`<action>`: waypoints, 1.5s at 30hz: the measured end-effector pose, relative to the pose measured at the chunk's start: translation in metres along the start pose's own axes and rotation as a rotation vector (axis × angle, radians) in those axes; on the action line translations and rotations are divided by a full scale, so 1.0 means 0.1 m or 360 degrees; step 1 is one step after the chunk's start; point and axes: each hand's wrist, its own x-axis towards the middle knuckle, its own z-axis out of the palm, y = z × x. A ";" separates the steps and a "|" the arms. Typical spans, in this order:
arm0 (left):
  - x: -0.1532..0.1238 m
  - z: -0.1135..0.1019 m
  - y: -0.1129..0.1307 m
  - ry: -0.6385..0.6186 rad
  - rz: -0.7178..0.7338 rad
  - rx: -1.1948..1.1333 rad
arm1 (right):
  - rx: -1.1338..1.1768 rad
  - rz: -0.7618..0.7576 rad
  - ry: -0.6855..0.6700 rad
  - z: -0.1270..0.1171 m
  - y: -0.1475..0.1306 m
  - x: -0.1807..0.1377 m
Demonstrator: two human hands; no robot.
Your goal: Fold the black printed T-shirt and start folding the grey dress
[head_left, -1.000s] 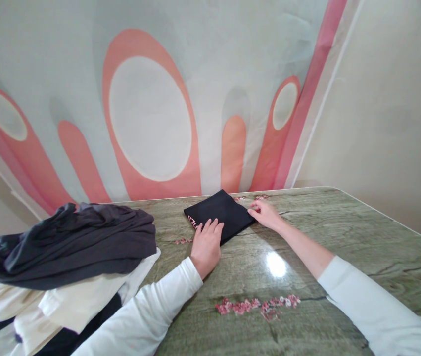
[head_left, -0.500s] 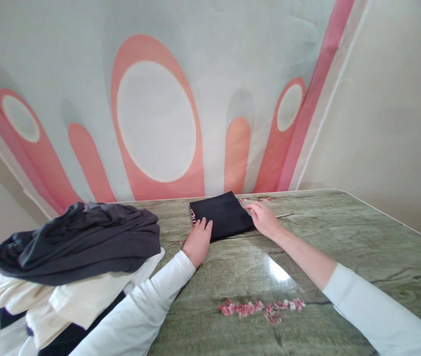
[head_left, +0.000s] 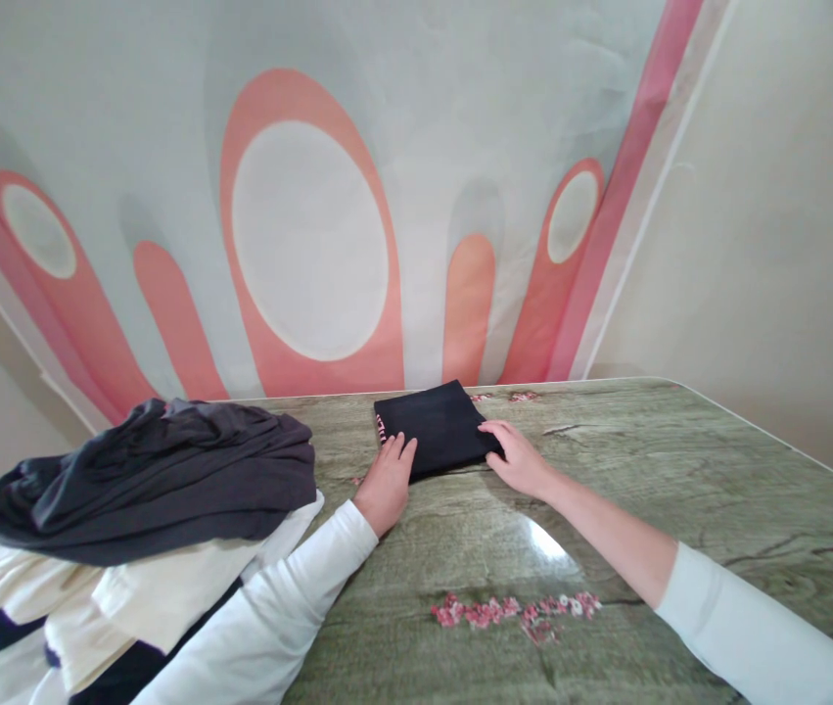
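Black folded cloth [head_left: 441, 421] on a wood-patterned table [head_left: 680, 450]

The black folded cloth lay just below the center of the frame, near the table's far edge, a flat four-cornered shape with a matte, smooth face. Along its left edge ran a pink-and-white marking [head_left: 380, 427], too small to read. The left hand [head_left: 385, 487] rested at the cloth's lower left, its fingers slightly spread and laid over the edge rather than pinching it; its thumb could not be made out. The right hand [head_left: 521, 462] was at the cloth's right corner, fingers curved over it and thumb set apart below; whether they pinched the fabric, one could not tell. Both arms wore white sleeves, the left sleeve [head_left: 291, 597] lightly creased and the right sleeve [head_left: 746, 622] smoother.

The tabletop showed greenish-brown grain under a glossy surface, with a bright reflection [head_left: 549, 541] between the forearms and a printed spray of pink blossoms [head_left: 485, 611] at lower center. At lower left rose a soft heap: a charcoal garment [head_left: 166, 480], rumpled into long, rounded folds, lay over cream fabric [head_left: 159, 592], with dark cloth [head_left: 118, 676] showing beneath.

Behind the table, a pale grey backdrop [head_left: 423, 117] bore coral arches with rounded tops, the largest enclosing a white oval [head_left: 309, 240] left of center. A plain beige wall [head_left: 775, 225] filled the upper right.
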 end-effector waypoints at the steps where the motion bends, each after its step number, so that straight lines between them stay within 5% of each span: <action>1: 0.00 0.01 -0.02 -0.0010 -0.0007 -0.0033 | 0.0046 0.0048 0.0026 0.02 0.03 0.01; 16: -0.01 -0.03 -0.02 -0.0057 -0.0050 -0.0069 | -0.0221 0.0339 0.0037 0.08 0.30 0.04; 28: -0.10 -0.04 -0.14 0.0059 0.0173 -0.0331 | 0.0318 0.0113 -0.0044 -0.16 0.43 0.01; 32: -0.14 -0.09 -0.08 0.0181 0.0091 -0.0399 | 0.0154 -0.0015 0.0110 -0.19 0.23 -0.04; 36: -0.25 -0.22 -0.03 0.0387 0.0044 -0.0411 | -0.0049 -0.0283 -0.0133 -0.13 -0.01 -0.10; 40: -0.37 -0.34 -0.04 0.0362 0.0035 -0.0395 | -0.0154 -0.0315 -0.0284 -0.09 -0.04 -0.14; 45: -0.43 -0.38 -0.10 0.0339 0.0206 -0.0375 | -0.0260 -0.0233 -0.0072 -0.13 0.04 -0.15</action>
